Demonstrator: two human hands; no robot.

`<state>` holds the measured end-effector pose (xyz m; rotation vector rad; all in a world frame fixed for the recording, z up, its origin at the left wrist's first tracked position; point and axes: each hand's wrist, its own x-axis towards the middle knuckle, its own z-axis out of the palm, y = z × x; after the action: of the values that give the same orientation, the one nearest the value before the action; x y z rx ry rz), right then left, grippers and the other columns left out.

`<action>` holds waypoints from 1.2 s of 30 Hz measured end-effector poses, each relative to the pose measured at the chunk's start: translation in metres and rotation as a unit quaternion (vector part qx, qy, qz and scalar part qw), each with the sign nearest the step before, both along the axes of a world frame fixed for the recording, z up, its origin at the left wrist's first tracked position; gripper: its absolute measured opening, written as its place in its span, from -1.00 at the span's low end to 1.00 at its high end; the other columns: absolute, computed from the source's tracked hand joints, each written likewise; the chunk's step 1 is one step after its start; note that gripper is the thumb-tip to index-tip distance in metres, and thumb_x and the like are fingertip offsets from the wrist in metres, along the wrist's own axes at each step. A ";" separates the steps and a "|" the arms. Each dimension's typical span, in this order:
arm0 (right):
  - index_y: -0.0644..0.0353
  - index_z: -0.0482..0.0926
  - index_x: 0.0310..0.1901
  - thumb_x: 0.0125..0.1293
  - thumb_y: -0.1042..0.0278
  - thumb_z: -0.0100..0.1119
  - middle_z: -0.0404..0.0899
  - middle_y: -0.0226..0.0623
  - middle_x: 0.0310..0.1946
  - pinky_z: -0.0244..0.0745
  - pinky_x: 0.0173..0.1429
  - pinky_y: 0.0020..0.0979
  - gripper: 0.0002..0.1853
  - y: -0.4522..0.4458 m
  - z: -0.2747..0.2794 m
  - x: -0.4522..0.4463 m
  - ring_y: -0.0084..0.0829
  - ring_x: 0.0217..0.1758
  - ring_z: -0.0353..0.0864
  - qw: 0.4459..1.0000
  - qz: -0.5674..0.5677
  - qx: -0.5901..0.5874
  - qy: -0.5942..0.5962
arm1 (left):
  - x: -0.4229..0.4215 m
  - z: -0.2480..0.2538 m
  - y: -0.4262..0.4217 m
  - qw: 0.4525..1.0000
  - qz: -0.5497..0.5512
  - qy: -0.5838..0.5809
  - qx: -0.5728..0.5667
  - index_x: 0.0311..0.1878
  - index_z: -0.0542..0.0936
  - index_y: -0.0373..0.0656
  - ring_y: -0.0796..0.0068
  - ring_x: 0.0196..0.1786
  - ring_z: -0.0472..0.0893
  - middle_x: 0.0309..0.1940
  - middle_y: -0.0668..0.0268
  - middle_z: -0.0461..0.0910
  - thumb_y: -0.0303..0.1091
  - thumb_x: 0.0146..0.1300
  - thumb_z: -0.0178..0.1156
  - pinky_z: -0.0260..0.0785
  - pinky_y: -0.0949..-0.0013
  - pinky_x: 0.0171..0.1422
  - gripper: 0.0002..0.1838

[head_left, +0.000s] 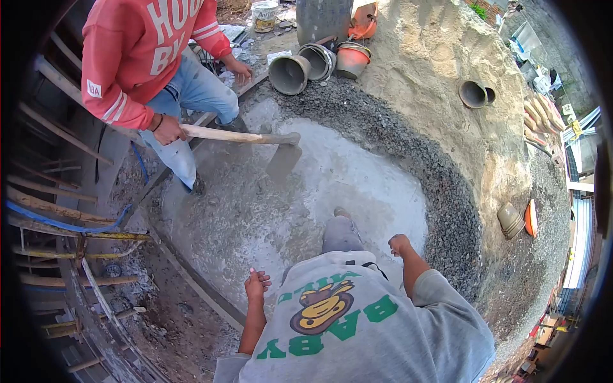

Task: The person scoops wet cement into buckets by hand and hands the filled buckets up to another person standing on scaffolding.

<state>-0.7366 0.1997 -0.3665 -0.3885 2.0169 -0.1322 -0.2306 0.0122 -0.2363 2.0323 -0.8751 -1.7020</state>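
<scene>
My left hand (257, 282) hangs over the wet grey cement mix (377, 185), its fingers loosely apart and nothing in it. My right hand (400, 244) is out to the right of my body above the mix's edge, fingers curled in, with no object showing. Neither hand touches anything. My foot (341, 212) is on the mix ahead of my grey shirt. At the upper left, a co-worker in a red sweatshirt (137, 57) grips a hoe (239, 135) by its wooden handle. The hoe's blade rests at the mix.
Dark gravel (456, 217) rings the mix on the right, with a sand pile (421, 83) behind it. Several buckets (289, 75) lie at the back, and another bucket (473, 94) lies on the sand. A wooden board (191, 274) edges the left side, beside poles (70, 281).
</scene>
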 end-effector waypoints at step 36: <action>0.16 0.59 -0.49 -0.03 0.42 0.12 0.63 -0.33 -0.44 0.54 -0.22 -0.34 -0.93 -0.032 0.023 0.008 -0.36 -0.33 0.63 0.966 0.238 -0.049 0.087 | 0.084 -0.025 0.032 0.992 0.118 0.037 -0.036 -0.18 0.53 -0.28 0.50 -0.54 0.54 -0.44 0.22 0.61 0.19 0.31 -0.20 0.31 0.47 -0.47 -0.37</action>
<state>-0.7290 0.1677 -0.3434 -0.9638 2.0319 0.1067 -0.1469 0.0438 -0.2614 1.9256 -0.6340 -1.5817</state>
